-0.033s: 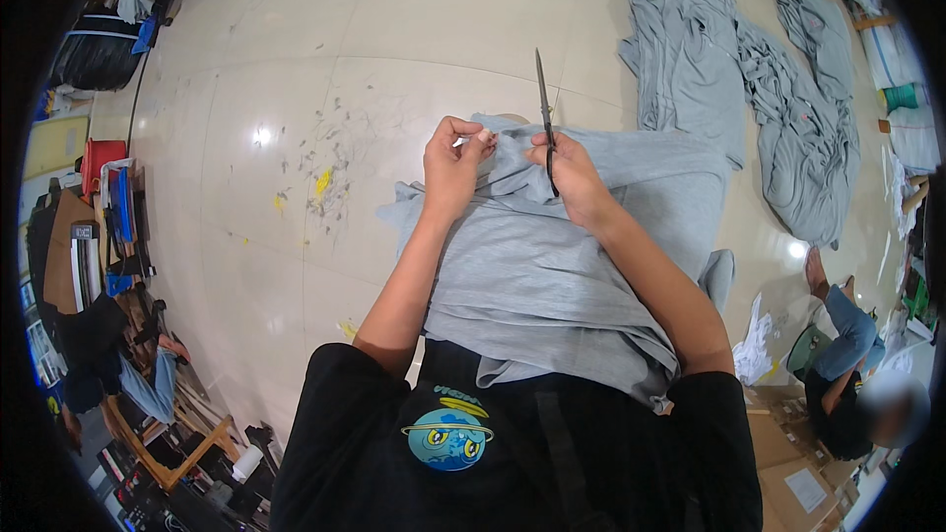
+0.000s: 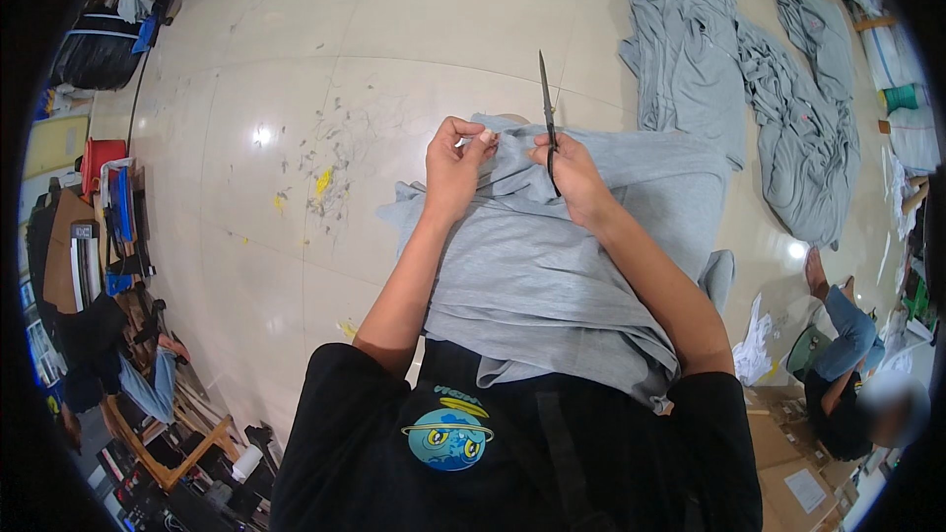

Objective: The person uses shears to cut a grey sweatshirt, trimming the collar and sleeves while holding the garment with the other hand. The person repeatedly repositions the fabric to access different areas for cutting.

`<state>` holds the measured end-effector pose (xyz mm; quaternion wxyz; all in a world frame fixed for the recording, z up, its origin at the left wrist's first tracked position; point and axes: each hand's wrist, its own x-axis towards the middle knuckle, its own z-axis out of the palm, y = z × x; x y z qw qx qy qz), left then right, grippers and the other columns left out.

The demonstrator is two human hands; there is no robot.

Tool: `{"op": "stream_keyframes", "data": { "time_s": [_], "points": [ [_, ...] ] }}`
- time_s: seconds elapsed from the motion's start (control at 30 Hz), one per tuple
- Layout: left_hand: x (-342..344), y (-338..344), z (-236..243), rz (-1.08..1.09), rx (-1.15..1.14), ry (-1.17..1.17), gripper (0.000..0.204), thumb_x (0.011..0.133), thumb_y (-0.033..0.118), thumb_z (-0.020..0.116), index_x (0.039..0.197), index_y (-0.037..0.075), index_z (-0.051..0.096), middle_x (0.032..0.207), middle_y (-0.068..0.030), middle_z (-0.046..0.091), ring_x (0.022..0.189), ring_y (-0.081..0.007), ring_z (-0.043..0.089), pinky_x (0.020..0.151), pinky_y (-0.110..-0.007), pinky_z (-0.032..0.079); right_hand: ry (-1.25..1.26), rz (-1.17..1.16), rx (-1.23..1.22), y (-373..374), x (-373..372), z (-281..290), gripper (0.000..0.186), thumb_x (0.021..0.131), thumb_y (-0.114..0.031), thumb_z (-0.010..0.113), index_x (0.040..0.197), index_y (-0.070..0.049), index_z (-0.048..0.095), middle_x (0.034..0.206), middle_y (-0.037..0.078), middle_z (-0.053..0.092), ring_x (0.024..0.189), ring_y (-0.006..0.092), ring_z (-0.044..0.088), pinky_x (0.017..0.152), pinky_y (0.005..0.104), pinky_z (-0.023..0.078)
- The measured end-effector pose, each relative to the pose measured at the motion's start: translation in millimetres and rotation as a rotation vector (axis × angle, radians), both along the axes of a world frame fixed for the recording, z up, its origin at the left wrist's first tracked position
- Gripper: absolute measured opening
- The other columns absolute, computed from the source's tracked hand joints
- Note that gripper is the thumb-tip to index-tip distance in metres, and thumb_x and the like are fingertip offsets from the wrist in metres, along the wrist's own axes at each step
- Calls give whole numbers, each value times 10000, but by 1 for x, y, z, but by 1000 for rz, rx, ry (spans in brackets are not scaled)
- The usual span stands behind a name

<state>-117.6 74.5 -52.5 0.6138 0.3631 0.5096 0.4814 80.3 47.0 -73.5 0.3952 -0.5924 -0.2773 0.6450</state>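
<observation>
Grey cloth, which looks like a knit garment, lies bunched over my lap. With thumb and fingers pinched together, my left hand grips the cloth near its far edge. A pair of dark scissors is in my right hand, blades pointing up and away from me. The fingertips of that hand also touch the cloth, a short gap from my left fingers. Whether a small thread or tag sits in the left pinch is too small to make out.
More grey garments lie in piles at the far right. Yellow and grey scraps litter the floor on the left. A seated person is at the lower right beside cardboard boxes. Chairs and a red container line the left side.
The scissors have tilted very slightly, their tip shifting a little to the right. Both hands have barely moved, and the cloth lies as before.
</observation>
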Motion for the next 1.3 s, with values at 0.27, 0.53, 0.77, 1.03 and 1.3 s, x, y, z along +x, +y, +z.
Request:
{"op": "stream_keyframes", "data": {
  "time_s": [0.27, 0.53, 0.77, 1.03, 1.3],
  "points": [
    [1, -2, -11, -104, 45, 173, 114, 1066, 61, 734, 1088, 14, 632, 1003, -40, 718, 875, -72, 681, 817, -254, 609, -256, -28, 148, 4, -10, 29, 452, 897, -221, 931, 1109, 23, 615, 964, 69, 755, 805, 102, 657, 703, 279, 536],
    [5, -3, -8, -93, -1, 141, 115, 1081, 62, 714, 1117, 12, 618, 1036, -58, 718, 953, -117, 729, 833, -279, 630, -333, 26, 186, 7, 3, 4, 461, 888, -200, 941, 1116, 30, 613, 896, 66, 745, 749, 116, 665, 686, 275, 539],
    [5, -4, 1, -17, -165, -5, 120, 1081, 51, 695, 1121, -23, 608, 1089, -106, 711, 1047, -193, 773, 834, -311, 662, -450, 2, 220, -5, 18, 52, 437, 932, -190, 911, 1192, -4, 612, 780, -4, 658, 664, 69, 569, 620, 258, 478],
    [-4, -3, -23, -154, 88, 365, 176, 1095, 93, 695, 1183, -12, 584, 1173, -124, 700, 1147, -217, 743, 1002, -393, 655, -1233, 497, 476, -52, 52, 105, 501, 815, -164, 861, 1252, -83, 629, 763, 76, 748, 701, 316, 742, 684, 440, 523],
    [5, 0, -9, 16, -82, -25, 115, 1107, 48, 661, 1160, 8, 568, 1147, -96, 690, 1094, -188, 751, 913, -334, 656, -1341, 630, 634, -60, 65, 92, 505, 764, -12, 791, 1236, -71, 621, 785, 67, 736, 701, 282, 692, 712, 421, 429]
  ]
}}
